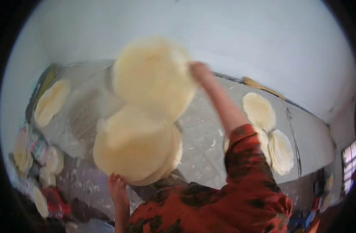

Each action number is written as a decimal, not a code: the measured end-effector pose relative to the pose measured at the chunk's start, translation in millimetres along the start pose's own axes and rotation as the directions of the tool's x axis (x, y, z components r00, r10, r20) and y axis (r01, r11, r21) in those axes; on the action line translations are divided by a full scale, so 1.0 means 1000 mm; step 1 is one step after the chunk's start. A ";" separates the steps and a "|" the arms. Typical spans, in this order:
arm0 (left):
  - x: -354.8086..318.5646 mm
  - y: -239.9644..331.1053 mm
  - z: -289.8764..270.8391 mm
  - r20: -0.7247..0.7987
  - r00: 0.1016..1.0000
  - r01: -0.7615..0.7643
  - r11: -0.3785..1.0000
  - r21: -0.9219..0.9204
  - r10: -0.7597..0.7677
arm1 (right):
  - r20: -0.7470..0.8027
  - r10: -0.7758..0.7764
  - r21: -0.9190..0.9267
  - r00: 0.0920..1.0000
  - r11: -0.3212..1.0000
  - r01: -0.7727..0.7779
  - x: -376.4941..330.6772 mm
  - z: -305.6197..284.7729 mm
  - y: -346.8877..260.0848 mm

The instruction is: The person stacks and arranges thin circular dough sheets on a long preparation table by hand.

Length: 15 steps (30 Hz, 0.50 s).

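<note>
A large, thin, pale yellow round flatbread (152, 73) is raised over the far side of the table, blurred by motion. My right hand (200, 72) is closed on its right edge, with the arm stretched far forward. Below it lies a stack of similar flatbreads (131, 145), its layers showing at the lower right rim. At the near left edge of this stack is my left hand (118, 186), fingers pointing up and slightly apart. They seem to touch the rim, and nothing shows gripped in them.
More flatbreads lie in piles at the right (259, 111), (281, 152) and far left (52, 103). A straw brush (259, 84) rests along the wall behind the grey table (201, 116). Wrapped packages (40, 149) crowd the lower left. White scraps dot the tabletop.
</note>
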<state>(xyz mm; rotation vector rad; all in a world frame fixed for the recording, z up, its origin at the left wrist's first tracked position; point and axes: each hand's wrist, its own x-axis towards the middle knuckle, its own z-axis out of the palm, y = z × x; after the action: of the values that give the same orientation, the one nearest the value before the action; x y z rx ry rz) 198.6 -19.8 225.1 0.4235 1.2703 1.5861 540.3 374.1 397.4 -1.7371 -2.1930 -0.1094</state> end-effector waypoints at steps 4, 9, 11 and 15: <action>-0.006 -0.008 -0.001 -0.435 0.900 0.044 0.990 0.131 0.018 | -0.110 0.141 -0.100 0.984 0.983 -0.152 -0.024 0.002 0.154; -0.007 -0.013 -0.001 -0.225 0.974 -0.046 0.997 -0.057 0.032 | 0.261 0.780 0.679 0.568 0.270 -0.683 -0.120 0.104 0.258; 0.000 -0.006 -0.004 -0.142 0.989 0.007 0.974 -0.225 -0.040 | 0.067 0.649 0.693 0.758 0.516 -0.503 -0.144 0.160 0.262; 0.001 0.009 -0.018 0.011 0.994 0.103 0.918 -0.382 -0.106 | 0.304 -0.197 0.852 0.932 0.495 -0.174 -0.209 0.099 -0.076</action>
<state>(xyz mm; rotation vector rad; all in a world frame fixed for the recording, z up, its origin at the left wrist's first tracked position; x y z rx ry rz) 179.6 -27.4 225.4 0.0984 0.9409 1.6962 487.3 186.7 251.1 -1.1438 -1.8682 1.2341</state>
